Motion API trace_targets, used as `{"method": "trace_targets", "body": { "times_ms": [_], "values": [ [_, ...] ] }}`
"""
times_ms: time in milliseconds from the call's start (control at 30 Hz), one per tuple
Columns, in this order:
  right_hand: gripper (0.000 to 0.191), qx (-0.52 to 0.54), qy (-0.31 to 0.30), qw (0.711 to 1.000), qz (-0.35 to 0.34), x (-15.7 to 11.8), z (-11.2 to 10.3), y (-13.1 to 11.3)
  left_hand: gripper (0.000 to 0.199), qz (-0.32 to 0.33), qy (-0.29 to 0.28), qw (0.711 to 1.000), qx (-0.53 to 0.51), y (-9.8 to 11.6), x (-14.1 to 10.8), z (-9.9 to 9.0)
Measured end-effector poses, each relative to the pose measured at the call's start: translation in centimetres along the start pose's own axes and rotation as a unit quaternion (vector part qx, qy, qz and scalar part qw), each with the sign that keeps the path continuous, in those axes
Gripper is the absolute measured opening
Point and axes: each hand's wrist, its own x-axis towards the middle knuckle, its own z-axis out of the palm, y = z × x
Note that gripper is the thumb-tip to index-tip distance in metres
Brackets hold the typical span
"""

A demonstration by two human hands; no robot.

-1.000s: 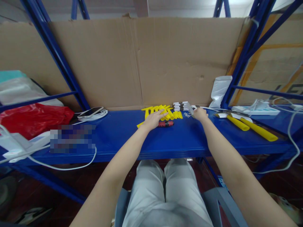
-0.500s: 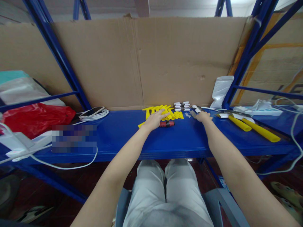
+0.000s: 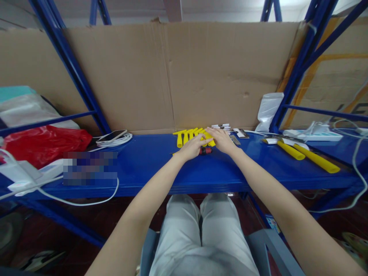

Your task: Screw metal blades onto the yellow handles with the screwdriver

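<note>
A row of yellow T-shaped handles (image 3: 179, 139) lies at the back middle of the blue table. My left hand (image 3: 192, 148) is over the row's front edge, fingers spread, above a red and black screwdriver (image 3: 205, 151). Beside it my right hand (image 3: 222, 139) reaches over the right end of the row with its fingers extended. The fingertips of both hands nearly meet over the yellow pieces. Behind my right hand is a stack of white and dark packs (image 3: 221, 125). A grey metal blade (image 3: 235, 140) and a small pack (image 3: 240, 133) lie to its right.
Two yellow-handled tools (image 3: 316, 158) lie on the right of the blue table (image 3: 149, 165). A power strip (image 3: 313, 135) is behind them. At the left are a coiled white cable (image 3: 115, 138) and a red bag (image 3: 47, 143). Cardboard (image 3: 120, 76) stands behind.
My right hand has moved left from the blade and small pack to the yellow pieces, covering the small ones. My left hand has shifted slightly right. The screwdriver looks more covered.
</note>
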Motion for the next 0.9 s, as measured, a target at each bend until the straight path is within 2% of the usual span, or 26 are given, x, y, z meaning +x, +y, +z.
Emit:
{"method": "trace_targets", "body": {
  "times_ms": [100, 233, 300, 333, 433, 533, 700, 900],
  "values": [
    [0.051, 0.014, -0.020, 0.999, -0.028, 0.3, 0.2, -0.3, 0.075, 0.020, 0.000, 1.000, -0.025, 0.0, 0.1, 0.4],
    [0.043, 0.040, 0.001, 0.999, 0.011, 0.4, 0.1, 0.6, 0.076, 0.002, 0.011, 0.999, -0.035, -0.8, 0.3, 1.2],
    [0.038, 0.067, 0.020, 0.994, 0.088, 0.5, 0.4, 1.2, 0.076, -0.028, 0.027, 0.999, -0.022, -1.4, 0.4, 1.6],
    [0.036, 0.090, 0.024, 0.985, 0.147, 0.5, 0.6, 1.6, 0.076, -0.042, 0.037, 0.998, -0.014, -1.8, 0.4, 1.7],
    [0.035, 0.153, 0.020, 0.934, 0.323, 0.6, 1.4, 2.6, 0.073, -0.070, 0.056, 0.996, 0.002, -2.7, 0.4, 1.6],
    [0.037, 0.151, 0.010, 0.905, 0.397, 0.6, 1.9, 3.3, 0.071, -0.088, 0.057, 0.994, 0.010, -3.1, 0.3, 1.4],
    [0.039, 0.092, -0.035, 0.902, 0.420, 0.8, 2.2, 3.7, 0.072, -0.076, 0.053, 0.996, 0.002, -3.0, 0.3, 1.4],
    [0.040, 0.031, -0.109, 0.921, 0.373, 0.6, 2.1, 2.8, 0.069, -0.083, 0.045, 0.996, 0.007, -2.7, 0.3, 1.5]
  ]
}}
